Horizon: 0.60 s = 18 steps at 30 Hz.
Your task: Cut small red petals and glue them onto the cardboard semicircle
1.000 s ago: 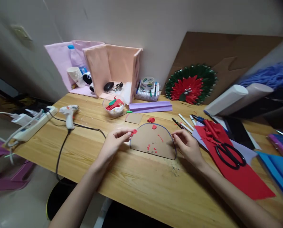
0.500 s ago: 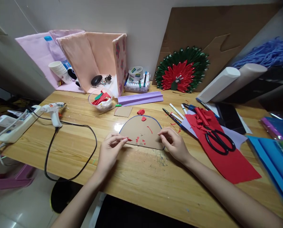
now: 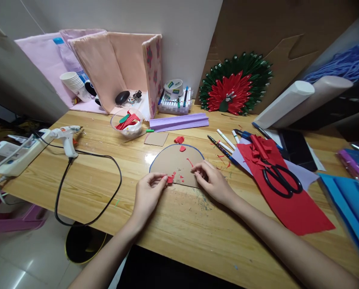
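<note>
A half-round piece of brown cardboard (image 3: 164, 160), edged in blue, lies flat on the wooden table. Small red paper scraps (image 3: 182, 178) are scattered on its lower part, and a few red pieces (image 3: 179, 140) sit at its top edge. My left hand (image 3: 148, 194), at the cardboard's lower left, pinches a small red paper piece (image 3: 170, 180) between thumb and fingers. Over the lower right part, my right hand (image 3: 214, 182) has thumb and fingertips together. Whether anything is between those fingertips cannot be made out.
Black-handled scissors (image 3: 283, 180) rest on red crepe paper (image 3: 300, 212) at right, beside several markers (image 3: 226, 139). A white glue gun (image 3: 67, 141) with a looping black cord (image 3: 121, 176) stands at left. Behind are a bowl (image 3: 112, 120) of scraps and purple paper (image 3: 179, 122).
My left hand has moved right, and more of the red piece shows at its fingertips. My right hand has shifted left over the cardboard. The view has shifted slightly.
</note>
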Tool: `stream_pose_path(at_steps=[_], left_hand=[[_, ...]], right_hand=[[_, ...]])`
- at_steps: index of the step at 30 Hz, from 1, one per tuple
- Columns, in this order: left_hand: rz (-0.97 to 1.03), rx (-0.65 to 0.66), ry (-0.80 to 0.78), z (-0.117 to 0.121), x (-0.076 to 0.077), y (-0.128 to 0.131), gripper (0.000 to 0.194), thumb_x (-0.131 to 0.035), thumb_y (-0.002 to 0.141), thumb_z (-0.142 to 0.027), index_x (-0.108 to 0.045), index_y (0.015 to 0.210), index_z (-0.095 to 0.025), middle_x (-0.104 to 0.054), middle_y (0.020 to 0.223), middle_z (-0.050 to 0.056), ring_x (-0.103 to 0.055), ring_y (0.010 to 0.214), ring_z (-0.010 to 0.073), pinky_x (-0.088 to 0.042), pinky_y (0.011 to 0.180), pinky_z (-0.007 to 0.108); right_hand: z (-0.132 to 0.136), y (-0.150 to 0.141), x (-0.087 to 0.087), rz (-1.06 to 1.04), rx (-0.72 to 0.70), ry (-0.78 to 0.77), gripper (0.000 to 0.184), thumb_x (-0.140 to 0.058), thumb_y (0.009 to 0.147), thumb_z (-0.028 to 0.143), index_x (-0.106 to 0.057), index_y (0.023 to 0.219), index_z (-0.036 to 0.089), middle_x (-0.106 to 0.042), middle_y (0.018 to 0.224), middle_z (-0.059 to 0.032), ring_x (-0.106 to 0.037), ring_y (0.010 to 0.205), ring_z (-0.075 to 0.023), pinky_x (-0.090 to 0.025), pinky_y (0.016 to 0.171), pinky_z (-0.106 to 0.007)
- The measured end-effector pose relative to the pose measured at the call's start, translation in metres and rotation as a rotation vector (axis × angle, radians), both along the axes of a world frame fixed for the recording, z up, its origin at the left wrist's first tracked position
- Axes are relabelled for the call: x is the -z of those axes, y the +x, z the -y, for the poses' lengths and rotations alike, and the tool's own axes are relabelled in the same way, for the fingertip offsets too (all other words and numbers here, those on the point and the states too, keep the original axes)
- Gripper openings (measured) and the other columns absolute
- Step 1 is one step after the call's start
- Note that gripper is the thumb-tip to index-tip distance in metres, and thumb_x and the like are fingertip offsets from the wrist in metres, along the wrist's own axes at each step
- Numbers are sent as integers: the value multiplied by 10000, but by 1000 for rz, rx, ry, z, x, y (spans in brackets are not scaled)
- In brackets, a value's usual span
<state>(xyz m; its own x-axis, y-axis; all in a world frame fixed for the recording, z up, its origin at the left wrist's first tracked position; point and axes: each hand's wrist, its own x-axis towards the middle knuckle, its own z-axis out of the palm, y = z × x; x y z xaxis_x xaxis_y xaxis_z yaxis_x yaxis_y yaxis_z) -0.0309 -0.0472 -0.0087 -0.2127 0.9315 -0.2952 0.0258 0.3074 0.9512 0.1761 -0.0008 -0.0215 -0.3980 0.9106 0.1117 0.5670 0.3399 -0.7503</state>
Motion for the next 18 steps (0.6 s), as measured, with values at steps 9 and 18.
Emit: stream_pose_path(at_steps=[9,18], left_hand=[[-130,-8,14,5,4,0,264,-645,733,-379,-687,834,-139,-712,786,76,-636,683,151,-472,616,235],[-252,-51,61,7,6,7,252,-627,742,-377,-692,824,-148,-688,739,51,-576,622,131,-424,575,219]], right_hand=[[-1,1,0,1,-8,26,135,-447,840,143,-556,906,188,-546,816,-42,-528,746,-171,-424,677,-303],[0,1,1,-4,-14,49,132,-442,846,143,-551,903,191,-538,814,-44,-529,746,-174,-434,676,-308]])
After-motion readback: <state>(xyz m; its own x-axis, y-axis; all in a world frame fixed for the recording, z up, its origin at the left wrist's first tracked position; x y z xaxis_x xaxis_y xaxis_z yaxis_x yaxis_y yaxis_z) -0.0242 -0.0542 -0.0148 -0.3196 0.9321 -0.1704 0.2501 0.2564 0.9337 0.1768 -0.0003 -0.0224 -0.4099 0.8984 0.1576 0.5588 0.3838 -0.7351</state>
